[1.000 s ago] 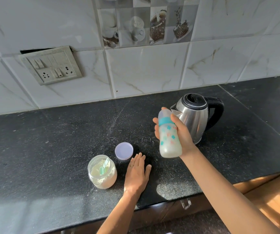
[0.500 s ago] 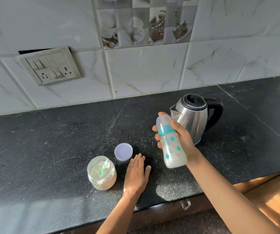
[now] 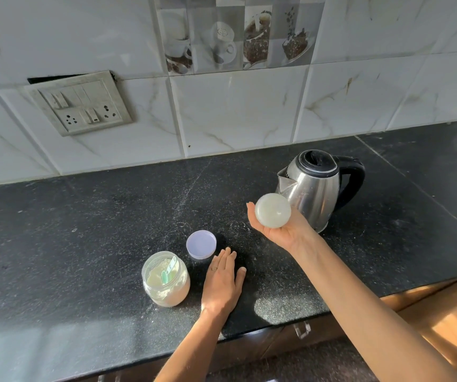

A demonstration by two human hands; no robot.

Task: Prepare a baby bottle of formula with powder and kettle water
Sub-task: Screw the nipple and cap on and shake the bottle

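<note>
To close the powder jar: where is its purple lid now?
In the head view, the purple lid lies centre-left on the counter, behind the open powder jar and near the left hand.

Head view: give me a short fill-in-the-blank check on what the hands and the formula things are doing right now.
1. The right hand holds the baby bottle with its ____ toward the camera.
2. The left hand rests flat on the counter, holding ____.
3. The purple lid lies beside the powder jar, so the jar is ____.
Missing words: base; nothing; open.
</note>
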